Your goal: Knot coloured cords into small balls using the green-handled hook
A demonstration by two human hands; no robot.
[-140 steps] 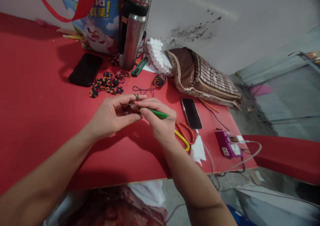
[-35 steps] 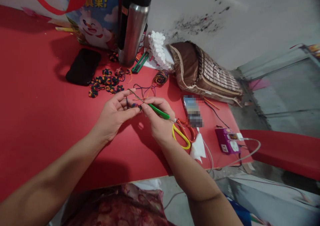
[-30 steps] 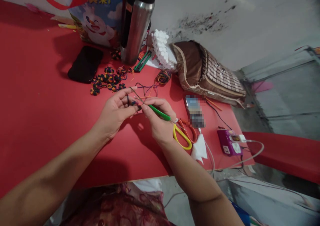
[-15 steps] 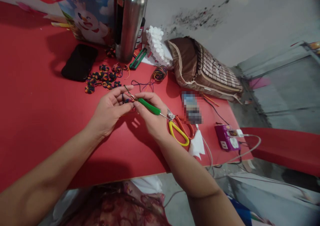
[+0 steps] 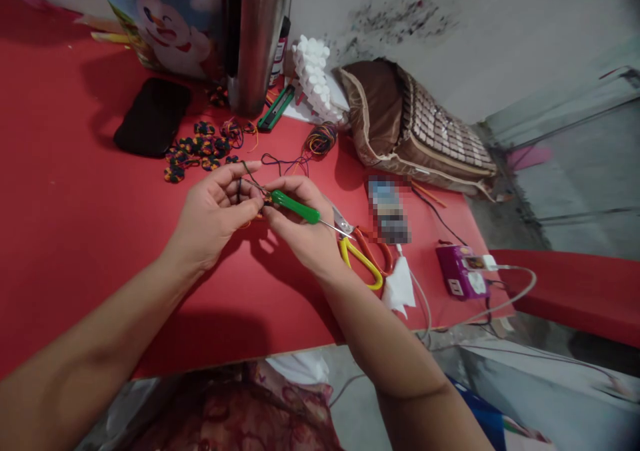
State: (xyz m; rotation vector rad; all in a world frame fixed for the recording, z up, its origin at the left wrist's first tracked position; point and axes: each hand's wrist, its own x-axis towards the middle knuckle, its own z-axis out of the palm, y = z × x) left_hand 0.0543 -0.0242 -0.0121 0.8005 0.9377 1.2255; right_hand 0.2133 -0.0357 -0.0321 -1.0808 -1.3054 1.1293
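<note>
In my right hand [image 5: 303, 228] lies a crochet hook with a green handle [image 5: 295, 206], its bare metal end pointing to the lower right. The working tip meets a small piece of multicoloured crochet [image 5: 267, 199], pinched between the thumb and fingers of my left hand [image 5: 215, 211]. Dark yarn [image 5: 249, 170] runs over the raised left index finger. Fingers partly hide the crochet piece. Just beyond my hands lie several small crocheted pieces [image 5: 200, 148] in dark, orange and purple yarn, and a wound ball of yarn [image 5: 321, 139].
Scissors [image 5: 367, 264] with red and yellow handles lie right of my right hand. Behind stand a steel flask [image 5: 260, 44] and a printed bag [image 5: 170, 31]. A black phone [image 5: 153, 118], a green cutter [image 5: 277, 108], a brown cushion [image 5: 425, 124] and a purple power socket [image 5: 457, 271] rest on the red table [image 5: 60, 238].
The view has shifted slightly. The green hook has moved a little relative to the left hand's fingers, and both hands keep their hold.
</note>
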